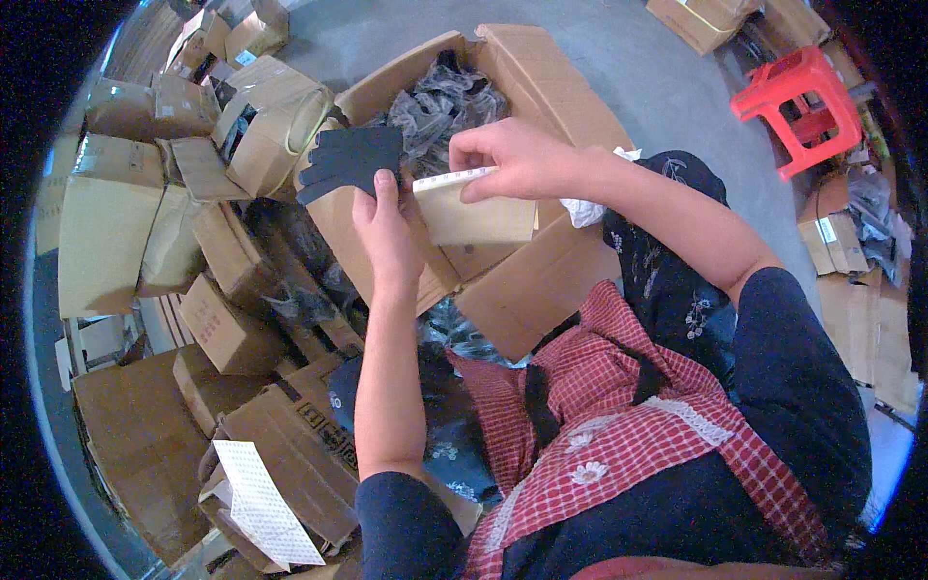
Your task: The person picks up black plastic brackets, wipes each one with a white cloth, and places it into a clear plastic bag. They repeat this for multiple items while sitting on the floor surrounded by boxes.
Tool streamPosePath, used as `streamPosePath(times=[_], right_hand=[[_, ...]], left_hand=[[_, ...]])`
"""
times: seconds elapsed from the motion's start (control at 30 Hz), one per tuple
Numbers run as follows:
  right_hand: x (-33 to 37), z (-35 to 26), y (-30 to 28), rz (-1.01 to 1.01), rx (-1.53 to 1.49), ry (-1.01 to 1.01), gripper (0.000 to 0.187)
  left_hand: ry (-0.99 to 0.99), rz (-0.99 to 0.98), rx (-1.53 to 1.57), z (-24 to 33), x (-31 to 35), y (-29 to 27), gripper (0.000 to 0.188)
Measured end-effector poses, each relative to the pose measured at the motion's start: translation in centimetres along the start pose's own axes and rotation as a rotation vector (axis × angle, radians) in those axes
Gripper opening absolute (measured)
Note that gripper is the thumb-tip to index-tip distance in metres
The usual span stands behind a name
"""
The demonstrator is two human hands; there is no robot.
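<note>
My left hand (389,232) holds a black glove (353,159), its thumb pressed on the near edge and the finger-like lobes pointing left. In my right hand (512,159) is a sheet of stickers (474,220), pinched at its upper edge. The sheet's pale yellow backing hangs down, and a white strip with small printed marks shows along the top. Both hands are close together above an open cardboard box (541,68). Inside it lie dark items in crumpled clear plastic bags (445,106).
Cardboard boxes (111,213) crowd the left side. A white sheet of small labels (266,503) lies on a carton at the lower left. A red plastic stool (802,111) stands at the upper right, above more cartons (833,242). A red checked apron (599,396) covers my lap.
</note>
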State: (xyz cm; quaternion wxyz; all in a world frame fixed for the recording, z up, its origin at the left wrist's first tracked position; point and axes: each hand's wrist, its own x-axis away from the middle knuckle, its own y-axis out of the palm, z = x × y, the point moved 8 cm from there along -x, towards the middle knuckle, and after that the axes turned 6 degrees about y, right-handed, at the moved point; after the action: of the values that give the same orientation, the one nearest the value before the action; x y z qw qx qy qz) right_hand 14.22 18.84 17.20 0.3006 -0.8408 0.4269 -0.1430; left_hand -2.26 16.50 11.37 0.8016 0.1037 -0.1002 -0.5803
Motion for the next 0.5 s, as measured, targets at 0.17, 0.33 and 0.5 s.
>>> streamPosePath(times=[0.17, 0.33, 0.5], right_hand=[[-0.2, -0.7, 1.6, 0.027, -0.037, 0.015, 0.034], [-0.7, -0.1, 3.1, -0.036, -0.33, 0.043, 0.036], [-0.7, 0.5, 3.4, -0.238, -0.651, 0.249, 0.029]], left_hand=[[0.202, 0.063, -0.325, -0.3, -0.6, -1.2, 0.03], [0.33, 0.095, -0.434, 4.4, -0.2, 0.3, 0.037], [0.418, 0.105, -0.546, 6.3, 0.4, 0.7, 0.034]])
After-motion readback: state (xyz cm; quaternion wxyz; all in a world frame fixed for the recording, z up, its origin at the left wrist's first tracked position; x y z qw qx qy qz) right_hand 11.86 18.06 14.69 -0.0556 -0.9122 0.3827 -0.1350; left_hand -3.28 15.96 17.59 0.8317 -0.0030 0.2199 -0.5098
